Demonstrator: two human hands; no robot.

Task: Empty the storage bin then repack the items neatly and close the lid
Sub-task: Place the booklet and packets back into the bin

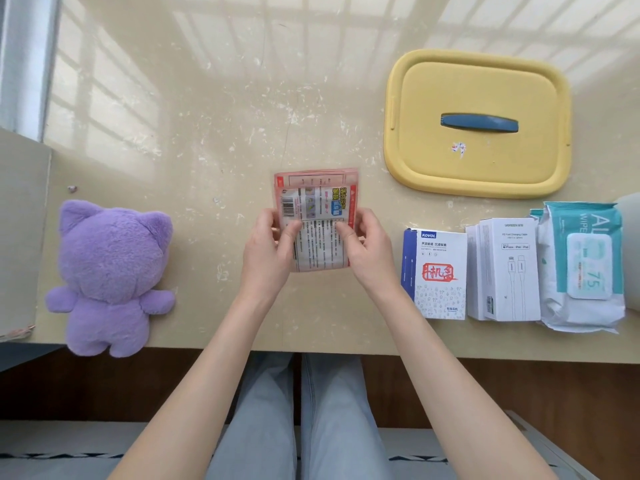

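I hold the pink packets (313, 216) in both hands, left hand (268, 252) and right hand (367, 251) pinching the edges to square the stack for packing; the yellow lid (478, 81) lies aside.

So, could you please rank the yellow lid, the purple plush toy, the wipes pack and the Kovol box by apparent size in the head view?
Largest to smallest:
yellow lid
purple plush toy
wipes pack
Kovol box
The lid lies farthest from the camera, yet looks largest.
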